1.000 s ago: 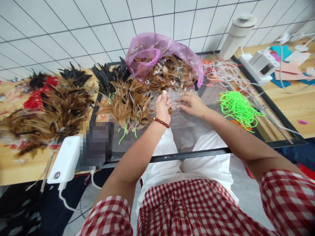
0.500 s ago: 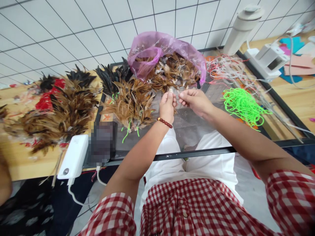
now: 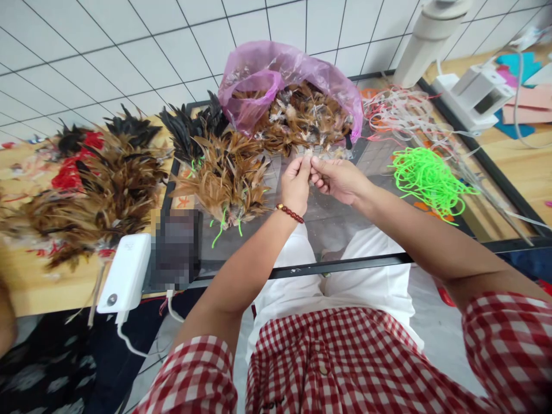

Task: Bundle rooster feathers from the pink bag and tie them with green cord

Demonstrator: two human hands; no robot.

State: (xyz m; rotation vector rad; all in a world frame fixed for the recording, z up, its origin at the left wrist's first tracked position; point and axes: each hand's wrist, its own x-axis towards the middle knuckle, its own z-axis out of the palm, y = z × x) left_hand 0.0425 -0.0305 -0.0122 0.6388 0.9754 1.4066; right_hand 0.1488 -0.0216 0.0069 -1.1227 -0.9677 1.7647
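Note:
My left hand, with a beaded bracelet at its wrist, is closed in a pinch over the clear-topped table. My right hand is pinched too, its fingertips against those of the left. Something small and pale shows at the fingertips, too little to name. Just beyond the hands, brown feathers spill from a pink plastic bag. To the left lies a bundle of brown feathers with bright green ties, and black feathers rest behind it.
Bright green cord lies in a tangle at right, below pale strips. A white bottle and a white power strip stand farther back. At left are more feathers, a power bank and a person's arm.
My two hands have come together, the gap between their fingertips closing. The view has shifted slightly, while the feathers and cord stay where they were on the table.

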